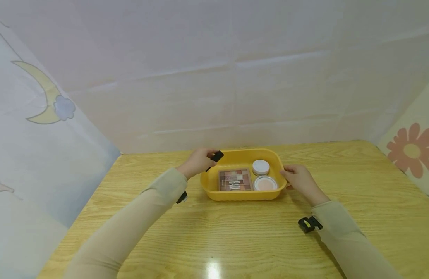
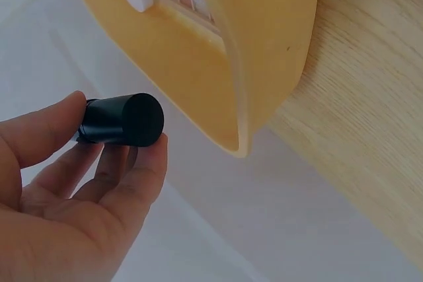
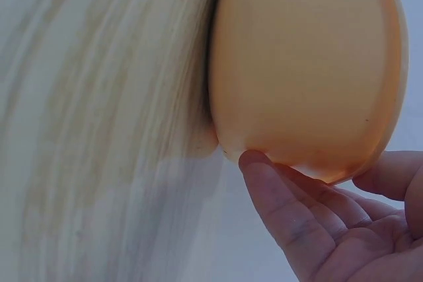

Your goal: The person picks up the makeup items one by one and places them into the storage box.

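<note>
A yellow plastic basin (image 1: 232, 196) sits on the table, holding an eyeshadow palette (image 1: 234, 180), a white-lidded round jar (image 1: 261, 166) and a round compact (image 1: 265, 183) with a clear lid. Over the basin's left rim, my left hand (image 1: 199, 162) pinches a black cylindrical tube (image 2: 124, 119), lipstick-like in shape, between thumb and fingers. In the left wrist view the tube is apart from the basin wall. At the opposite end, my right hand (image 1: 301, 181) grips the basin, thumb at the rim and fingers against the outer wall (image 3: 297, 77).
The wooden table (image 1: 235, 236) reaches back to a pale hanging cloth (image 1: 214, 97). Printed cloths with a moon (image 1: 43, 93) and a flower (image 1: 412, 150) stand along the left and right sides.
</note>
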### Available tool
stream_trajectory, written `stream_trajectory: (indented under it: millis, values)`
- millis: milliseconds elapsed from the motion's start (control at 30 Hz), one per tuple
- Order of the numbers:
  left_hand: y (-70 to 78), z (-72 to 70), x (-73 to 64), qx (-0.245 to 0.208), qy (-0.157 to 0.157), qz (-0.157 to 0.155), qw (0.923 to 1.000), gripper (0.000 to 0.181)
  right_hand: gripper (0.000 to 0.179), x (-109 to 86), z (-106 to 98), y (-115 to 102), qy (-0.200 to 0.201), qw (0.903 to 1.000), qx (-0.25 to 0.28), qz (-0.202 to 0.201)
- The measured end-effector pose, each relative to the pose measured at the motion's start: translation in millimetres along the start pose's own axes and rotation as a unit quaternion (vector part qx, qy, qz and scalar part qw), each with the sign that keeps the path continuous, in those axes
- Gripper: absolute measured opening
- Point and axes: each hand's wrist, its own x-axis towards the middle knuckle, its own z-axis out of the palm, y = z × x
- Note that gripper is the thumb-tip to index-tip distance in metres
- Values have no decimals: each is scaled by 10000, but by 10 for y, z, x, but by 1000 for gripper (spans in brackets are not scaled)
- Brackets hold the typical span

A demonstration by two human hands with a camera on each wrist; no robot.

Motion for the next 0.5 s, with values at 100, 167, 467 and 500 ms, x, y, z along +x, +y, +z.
stream_trajectory:
  millis: [100,167,467,500]
  values:
    - [5,7,37,239,-63,78,9997,47,45,0,1,7,9,10000,4,24]
    - [10,15,58,344,-122,114,9993,47,45,-1,-1,6,10,10000,18,33]
    - [57,39,109,376,-418,159,9983,46,45,4,-4,6,-15,10000,3,11]
    - [65,43,113,370,-454,157,9982,46,45,6,-3,8,-17,10000,-8,15]
